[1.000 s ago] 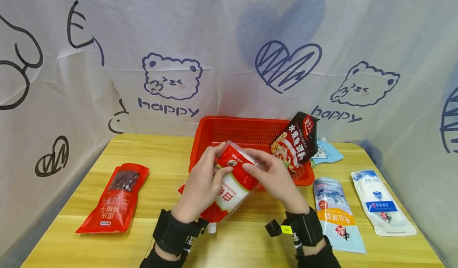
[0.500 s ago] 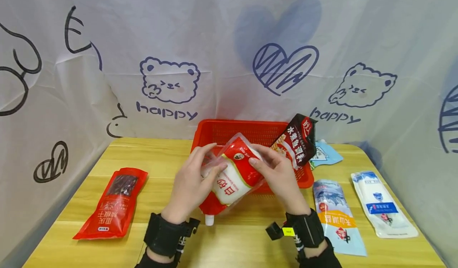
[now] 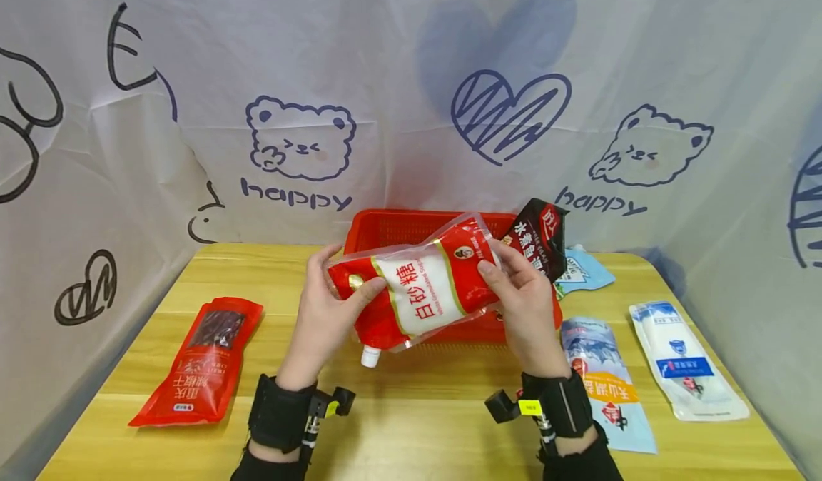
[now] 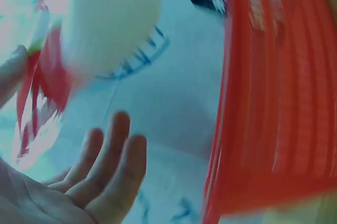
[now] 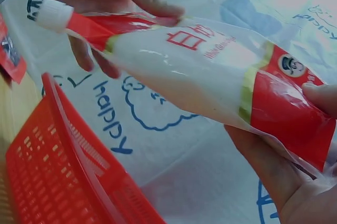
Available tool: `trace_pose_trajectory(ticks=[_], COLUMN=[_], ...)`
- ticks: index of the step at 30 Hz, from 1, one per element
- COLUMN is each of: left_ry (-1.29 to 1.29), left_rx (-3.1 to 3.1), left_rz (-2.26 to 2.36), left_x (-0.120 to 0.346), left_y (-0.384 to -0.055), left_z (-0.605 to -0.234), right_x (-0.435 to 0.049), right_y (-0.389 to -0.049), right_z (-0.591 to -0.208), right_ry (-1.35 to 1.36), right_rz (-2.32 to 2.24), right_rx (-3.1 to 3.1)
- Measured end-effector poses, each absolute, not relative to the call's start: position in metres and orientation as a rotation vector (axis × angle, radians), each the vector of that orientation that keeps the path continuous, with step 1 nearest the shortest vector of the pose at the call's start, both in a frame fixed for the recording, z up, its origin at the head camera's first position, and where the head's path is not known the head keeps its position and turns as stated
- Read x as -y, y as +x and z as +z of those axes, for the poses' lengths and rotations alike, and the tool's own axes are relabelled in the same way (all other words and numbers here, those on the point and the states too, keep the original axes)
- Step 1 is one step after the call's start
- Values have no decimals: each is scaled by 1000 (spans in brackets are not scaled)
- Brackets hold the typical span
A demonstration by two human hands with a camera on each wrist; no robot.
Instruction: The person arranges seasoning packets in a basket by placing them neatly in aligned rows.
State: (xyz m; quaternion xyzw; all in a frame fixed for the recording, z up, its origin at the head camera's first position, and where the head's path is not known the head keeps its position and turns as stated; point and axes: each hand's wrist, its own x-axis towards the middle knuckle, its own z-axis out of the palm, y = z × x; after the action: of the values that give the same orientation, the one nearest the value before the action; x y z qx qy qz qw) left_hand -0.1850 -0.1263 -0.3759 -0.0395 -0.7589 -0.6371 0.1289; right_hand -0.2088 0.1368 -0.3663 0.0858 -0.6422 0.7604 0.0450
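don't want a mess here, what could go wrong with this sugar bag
The sugar bag might slip, as the left hand and right hand grip only its opposite ends. Its white cap could leak if loose; tightness isn't visible. If dropped, it might knock the black packet sticking up at the right end of the red basket.

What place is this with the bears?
Probably a small recording booth: white, creased sheets with blue line-drawn bears enclose a yellow wood-grain table on three sides, and there are small, black, box-shaped wrist cameras.
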Motion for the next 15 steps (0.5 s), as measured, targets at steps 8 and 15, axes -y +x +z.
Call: trace_pose_trajectory(ticks=[8,15], left_ry=[-39,-1], left_rx=[2028,2022], left_rz=[-2155,-2157], left_x=[118,119], left_y=[-183,-182], left_z=[-377,-375], right_x=[-132,-132], right_y=[-210,-211], right_z=[-371,-374], right_ry=[331,350], right_rz=[2424,2408], right_rx=[1847,1908])
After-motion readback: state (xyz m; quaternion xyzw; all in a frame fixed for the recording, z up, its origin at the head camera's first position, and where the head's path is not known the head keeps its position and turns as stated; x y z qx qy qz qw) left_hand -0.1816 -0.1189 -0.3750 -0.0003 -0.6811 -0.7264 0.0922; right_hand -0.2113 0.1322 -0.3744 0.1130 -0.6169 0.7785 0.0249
